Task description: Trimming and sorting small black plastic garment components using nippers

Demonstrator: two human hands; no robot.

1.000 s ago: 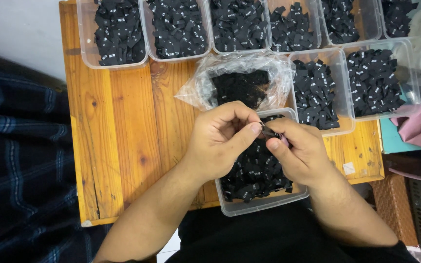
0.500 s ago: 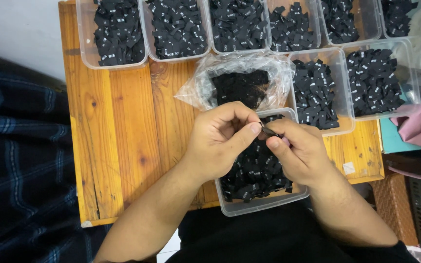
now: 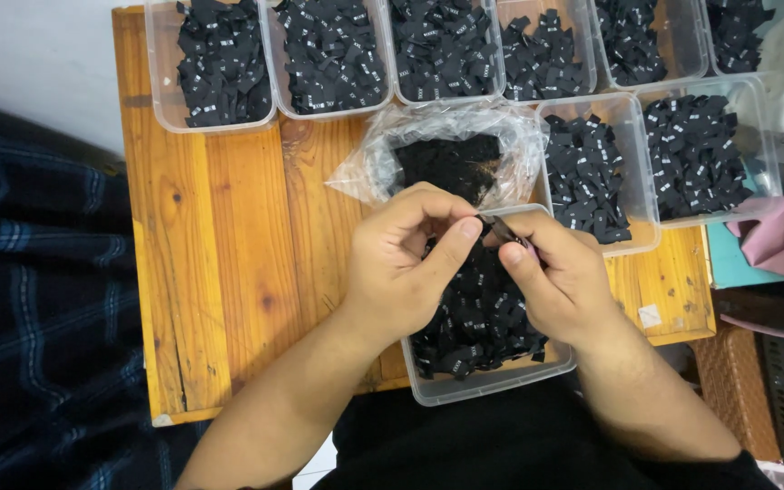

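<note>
fingertips (image 3: 470, 229) of both hands meet on a small black label (image 3: 499, 230), thumb and forefinger of each side pressed onto it so that it is pinched between them, just above a clear plastic tub (image 3: 487, 382) heaped with more black labels. the left hand (image 3: 406, 263) curls in from the left with its knuckles raised and its other fingers folded under; the right hand (image 3: 560, 277) comes in from the right, thumb on top, and covers the tub's right side, so much of what lies in it is hidden. the tub sits at the near edge of a wooden table (image 3: 220, 263) and overhangs it towards the person's dark lap. just behind the hands lies a crumpled clear plastic bag (image 3: 510, 145) holding a dark heap. beside it to the right stand two more clear tubs (image 3: 646, 238) of labels, and a row of similar tubs (image 3: 161, 91) lines the far edge. a dark plaid cloth (image 3: 38, 299) lies left of the table, and a pink cloth (image 3: 778, 238) to the right. both forearms reach in from the bottom, bare and angled towards each other.
</note>
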